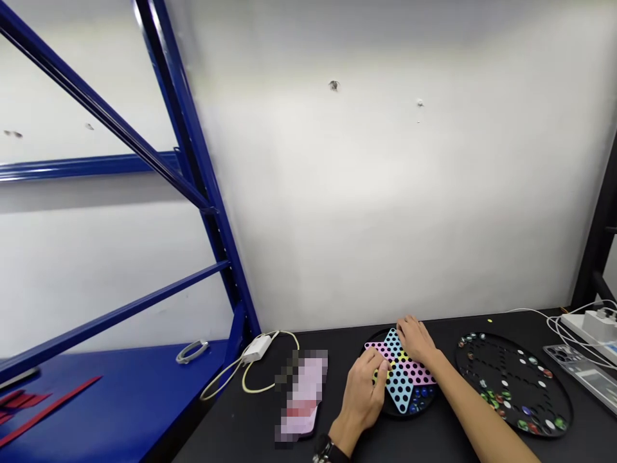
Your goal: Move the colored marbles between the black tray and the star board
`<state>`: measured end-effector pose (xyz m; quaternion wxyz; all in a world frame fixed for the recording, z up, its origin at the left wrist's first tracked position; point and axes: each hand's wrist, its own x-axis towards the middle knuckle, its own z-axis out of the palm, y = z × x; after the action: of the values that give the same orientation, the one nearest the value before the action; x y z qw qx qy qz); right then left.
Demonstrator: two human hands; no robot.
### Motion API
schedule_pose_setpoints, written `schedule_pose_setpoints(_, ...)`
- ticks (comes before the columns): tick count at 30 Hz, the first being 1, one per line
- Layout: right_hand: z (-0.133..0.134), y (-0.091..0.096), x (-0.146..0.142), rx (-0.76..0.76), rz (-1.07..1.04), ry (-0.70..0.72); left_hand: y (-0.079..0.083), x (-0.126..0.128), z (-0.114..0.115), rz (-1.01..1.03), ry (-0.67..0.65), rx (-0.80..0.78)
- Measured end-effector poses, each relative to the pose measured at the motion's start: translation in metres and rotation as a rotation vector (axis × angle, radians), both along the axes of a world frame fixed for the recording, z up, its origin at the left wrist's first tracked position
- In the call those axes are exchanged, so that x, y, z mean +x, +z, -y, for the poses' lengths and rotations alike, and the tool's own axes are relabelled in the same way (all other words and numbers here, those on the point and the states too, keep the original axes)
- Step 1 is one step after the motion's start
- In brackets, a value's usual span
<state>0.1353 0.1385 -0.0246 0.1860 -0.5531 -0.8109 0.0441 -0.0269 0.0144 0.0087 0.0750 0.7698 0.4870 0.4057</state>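
A round Chinese checkers board (403,386) with a pastel star of pink, blue and yellow points lies on the black table (250,424). My left hand (364,389) rests on the board's left side, fingers curled at a pink point. My right hand (415,339) lies over the board's upper right with fingers bent down onto the holes. What the fingers hold, if anything, is too small to see. A few dark marbles (418,402) sit at the board's lower right.
A second round black board (515,381) with scattered marbles lies to the right. A blurred pink object (303,397), a white charger with cable (258,348), a phone (581,373) and a power strip (595,321) are on the table. A blue steel rack (193,193) stands at left.
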Motion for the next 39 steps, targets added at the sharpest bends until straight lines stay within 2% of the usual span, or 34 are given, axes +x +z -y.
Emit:
schedule_pose_setpoints(17, -0.028, 0.003, -0.009, -0.186, -0.123, -0.146, -0.003, 0.001, 0.0, 0.014, -0.007, -0.021)
schedule_pose_setpoints(22, -0.033, 0.002, -0.003, -0.201, -0.11, -0.106, -0.004, 0.001, -0.001, 0.017, -0.019, -0.038)
schedule_pose_setpoints(30, -0.006, 0.002, 0.018, -0.249, 0.031, 0.045, -0.003, 0.001, -0.003, 0.004, -0.035, -0.032)
schedule_pose_setpoints(36, 0.022, 0.008, 0.038, -0.35, 0.028, 0.089, -0.001, 0.0, -0.004, -0.013, -0.03, -0.043)
schedule_pose_setpoints(39, 0.031, 0.013, 0.064, -0.201, -0.067, -0.022, 0.0, 0.0, -0.004, -0.008, -0.015, -0.04)
